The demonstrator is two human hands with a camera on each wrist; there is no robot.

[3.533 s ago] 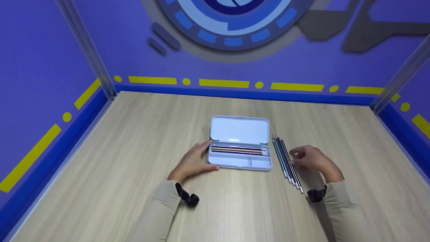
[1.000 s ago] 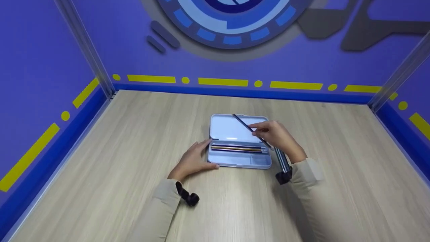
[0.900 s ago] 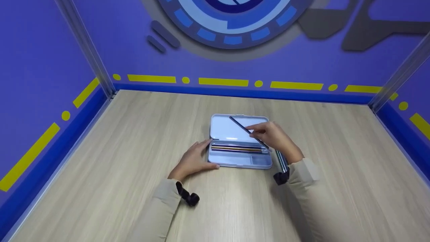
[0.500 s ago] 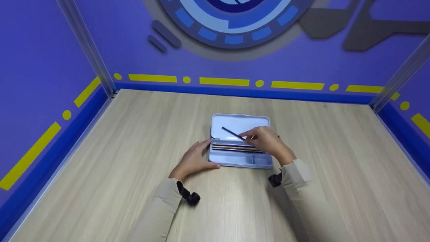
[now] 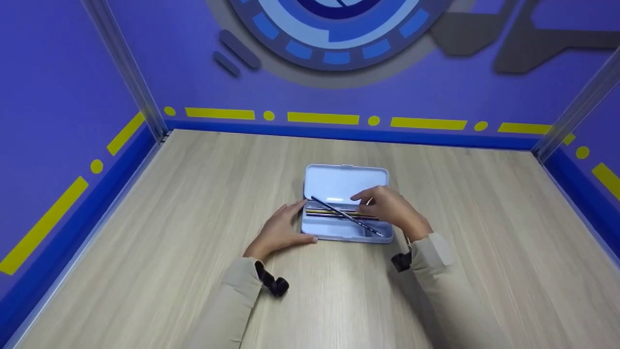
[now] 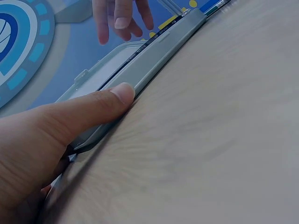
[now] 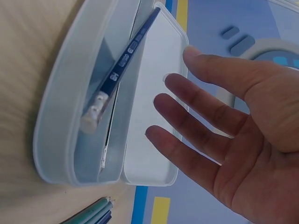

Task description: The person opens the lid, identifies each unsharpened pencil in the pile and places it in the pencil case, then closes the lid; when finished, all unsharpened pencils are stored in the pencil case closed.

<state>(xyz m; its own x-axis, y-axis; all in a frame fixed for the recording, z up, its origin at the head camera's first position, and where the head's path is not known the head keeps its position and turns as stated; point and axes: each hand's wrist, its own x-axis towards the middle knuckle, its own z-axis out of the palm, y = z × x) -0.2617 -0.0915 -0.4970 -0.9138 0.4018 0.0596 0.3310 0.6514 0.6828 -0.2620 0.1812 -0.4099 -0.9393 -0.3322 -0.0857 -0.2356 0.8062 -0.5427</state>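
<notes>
R hand [image 5: 395,213] fingers spread, empty – dark pencil [image 5: 346,218] dropped slantwise in case [image 5: 339,236], L hand [image 5: 278,231] steadying w/ thumb; more pencils [image 7: 91,215] left on desk.

I see the pencil case [image 5: 346,228] at the centre of the tabletop [image 5: 169,232], lid behind the tray. One pencil [image 5: 346,216] lies slantwise across the tray. My left hand [image 5: 278,231] rests at its left end, right hand [image 5: 392,211] above its right end. Loose pencils [image 7: 91,215] lie beside it.
</notes>
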